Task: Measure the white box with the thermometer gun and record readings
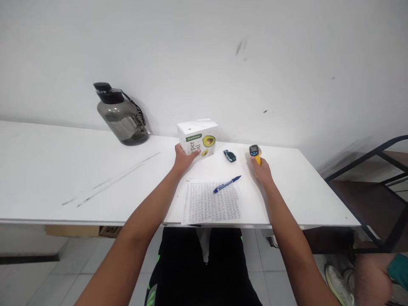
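My left hand (185, 157) grips the lower left of a white box (208, 146) with avocado pictures and a green label; the box stands on the white table. Held by its yellow handle in my right hand (263, 171) is an infrared thermometer gun (254, 150), its small screen facing me. Between the two hands lies a small dark device with a teal edge (230, 156), its exact kind unclear. Nearer to me, a blue pen (227, 184) rests across the upper right of a sheet of paper (207, 206) covered in dense writing.
A large grey see-through water bottle (123, 119) with a black lid stands against the wall on the left. The white table (79, 170) has dark scuff marks. At right is a dark metal-framed rack or chair (366, 199), with another person's leg and shoe (338, 280) below.
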The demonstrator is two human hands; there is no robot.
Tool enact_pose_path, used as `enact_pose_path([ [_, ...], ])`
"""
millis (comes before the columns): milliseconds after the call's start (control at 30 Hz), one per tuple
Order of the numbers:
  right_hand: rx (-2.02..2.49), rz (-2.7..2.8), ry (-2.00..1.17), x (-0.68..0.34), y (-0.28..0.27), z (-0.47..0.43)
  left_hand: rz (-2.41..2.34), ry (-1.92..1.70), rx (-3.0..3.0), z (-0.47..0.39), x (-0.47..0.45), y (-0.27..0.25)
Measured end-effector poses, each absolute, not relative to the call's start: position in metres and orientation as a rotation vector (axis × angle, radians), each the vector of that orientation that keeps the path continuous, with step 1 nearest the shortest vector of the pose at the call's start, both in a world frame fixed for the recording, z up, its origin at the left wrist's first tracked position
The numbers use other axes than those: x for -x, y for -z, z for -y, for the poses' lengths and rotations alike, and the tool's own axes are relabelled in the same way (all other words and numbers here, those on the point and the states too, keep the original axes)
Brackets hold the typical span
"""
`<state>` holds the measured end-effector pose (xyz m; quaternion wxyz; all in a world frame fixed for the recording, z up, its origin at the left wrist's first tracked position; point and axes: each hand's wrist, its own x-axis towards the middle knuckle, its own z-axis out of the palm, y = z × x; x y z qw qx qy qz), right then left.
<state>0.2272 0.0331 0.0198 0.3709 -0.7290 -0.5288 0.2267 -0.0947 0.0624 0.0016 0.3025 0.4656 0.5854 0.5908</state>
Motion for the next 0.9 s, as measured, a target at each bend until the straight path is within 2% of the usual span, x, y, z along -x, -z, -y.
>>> enact_pose_path([
  [133, 1.277, 1.165, -0.766, -0.22, -0.024, -0.03, -1.361, -1.641, -1.148, -0.058, 0.088, -0.006],
  [233, 1.018, 1.173, -0.889, -0.206, -0.026, -0.023, -1.326, -1.685, -1.112, -0.053, 0.083, -0.014],
  [333, 1.058, 1.291, -0.801, -0.191, -0.024, -0.012, -1.269, -1.712, -1.163, -0.045, 0.076, -0.022],
  [533, 1.201, 1.714, -0.368, -0.175, -0.017, 0.006, -1.243, -1.787, -1.362, -0.027, 0.06, -0.028],
  [900, 1.222, 1.88, -0.157, -0.177, -0.018, 0.008, -1.045, -1.821, -1.56, -0.013, 0.048, -0.026],
])
